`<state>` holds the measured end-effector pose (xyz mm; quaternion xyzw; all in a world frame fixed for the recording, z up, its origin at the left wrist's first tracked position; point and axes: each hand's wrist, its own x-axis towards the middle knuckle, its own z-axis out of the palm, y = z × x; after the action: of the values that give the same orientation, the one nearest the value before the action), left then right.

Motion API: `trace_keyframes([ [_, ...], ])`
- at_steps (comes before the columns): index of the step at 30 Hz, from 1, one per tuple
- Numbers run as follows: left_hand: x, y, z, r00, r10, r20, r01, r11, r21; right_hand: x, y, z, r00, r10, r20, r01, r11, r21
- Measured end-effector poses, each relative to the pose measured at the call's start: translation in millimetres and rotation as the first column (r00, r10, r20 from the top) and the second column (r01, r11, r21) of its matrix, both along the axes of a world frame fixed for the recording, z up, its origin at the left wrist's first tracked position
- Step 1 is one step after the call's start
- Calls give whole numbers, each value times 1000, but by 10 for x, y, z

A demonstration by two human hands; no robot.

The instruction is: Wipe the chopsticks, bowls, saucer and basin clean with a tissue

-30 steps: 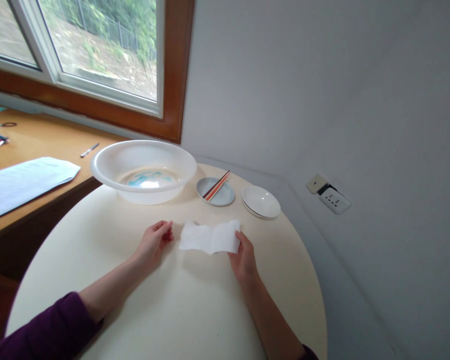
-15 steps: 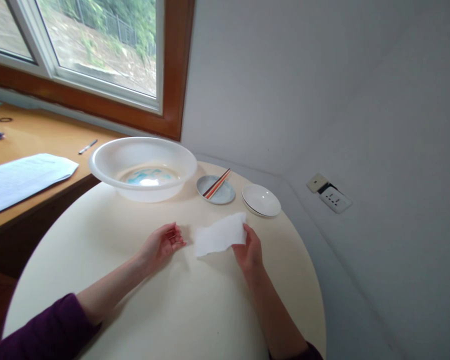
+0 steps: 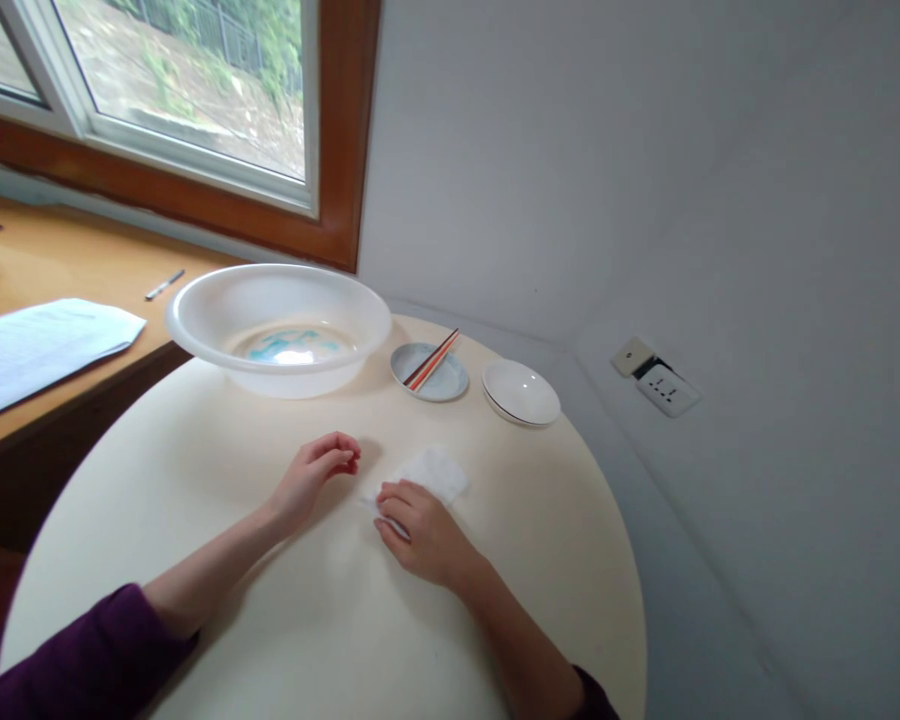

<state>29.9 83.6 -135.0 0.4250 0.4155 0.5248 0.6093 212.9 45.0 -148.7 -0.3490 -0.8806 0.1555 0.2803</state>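
Observation:
My right hand (image 3: pixel 420 530) is over the middle of the round table, its fingers closed on a white tissue (image 3: pixel 436 472). Part of the sheet spreads out flat beyond the knuckles, and a bit of white shows between thumb and fingers. To the left of the tissue, my left hand (image 3: pixel 316 470) rests with its fingers curled in toward the thumb. Nothing shows in it, and it does not touch the tissue.
A large translucent basin (image 3: pixel 281 375) with blue at its bottom stands at the back left. Beside it, chopsticks (image 3: pixel 433 358) lie across a pale plate (image 3: pixel 451 385). Stacked white dishes (image 3: pixel 521 392) stand farther right. A desk (image 3: pixel 52 255) at left holds papers (image 3: pixel 45 345) and a pen (image 3: pixel 164 285).
My right hand has moved left and turned palm down, bringing the tissue from a held-up sheet down onto the table. My left hand has turned over, its fingers curling in.

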Motion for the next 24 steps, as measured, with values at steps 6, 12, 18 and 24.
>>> trace_keyframes([
  [6,10,-72,-44,921,-191,-341,268,943,196,-53,-107,56,988,70,-134,-82,993,-86],
  [12,-39,-58,-199,677,-345,-650,595,776,209,-29,-111,108,940,31,-340,-93,982,-167],
  [18,-34,-61,-100,534,-378,-756,714,681,164,90,-3,57,875,-246,-417,140,953,-269],
  [24,7,-92,-96,546,-353,-760,679,718,154,203,138,-49,825,-430,-367,351,898,-264],
])
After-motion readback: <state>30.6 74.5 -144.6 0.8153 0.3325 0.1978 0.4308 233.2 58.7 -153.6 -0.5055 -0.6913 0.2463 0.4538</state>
